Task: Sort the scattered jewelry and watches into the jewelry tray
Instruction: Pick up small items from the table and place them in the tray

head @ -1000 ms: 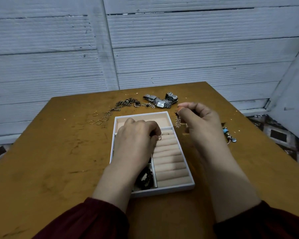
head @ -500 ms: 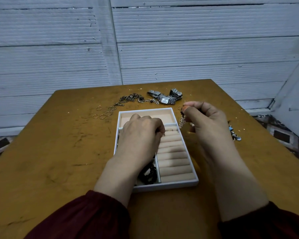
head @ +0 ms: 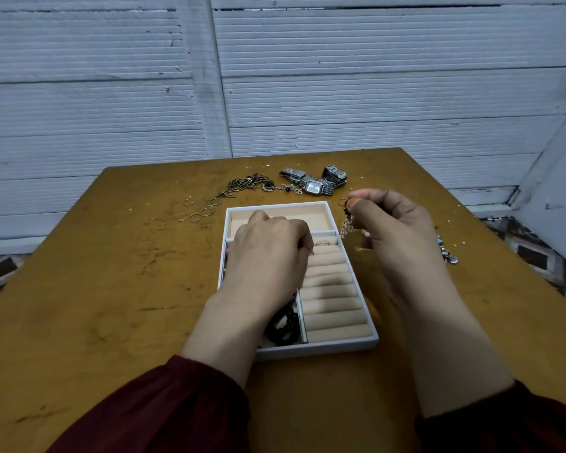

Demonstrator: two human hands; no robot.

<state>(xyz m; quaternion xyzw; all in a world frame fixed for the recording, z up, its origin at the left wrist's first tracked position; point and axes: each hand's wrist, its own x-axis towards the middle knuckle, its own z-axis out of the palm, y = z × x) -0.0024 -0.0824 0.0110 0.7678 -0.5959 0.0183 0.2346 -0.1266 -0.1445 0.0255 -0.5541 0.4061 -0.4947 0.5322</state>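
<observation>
We are on the ring step, by our reading. Our left hand [head: 268, 256] curls over the jewelry tray [head: 340, 344] and pinches a small ring [head: 310, 252] at the top of the ring rolls [head: 330, 289]. Our right hand [head: 396, 223] pinches a dangling chain piece [head: 346, 225] just beside the tray's far right corner. Next comes pressing the ring into a slot. The loose rings [head: 195, 218] and watches [head: 314, 186] wait on the table [head: 111, 289].

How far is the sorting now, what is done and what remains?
Done: a black bead bracelet and one ring sit in the tray. In hand: the left hand pinches a small ring at the ring rolls; the right hand holds a dangling chain piece. Left: watches, chains, loose rings and a beaded charm lie on the table.
</observation>
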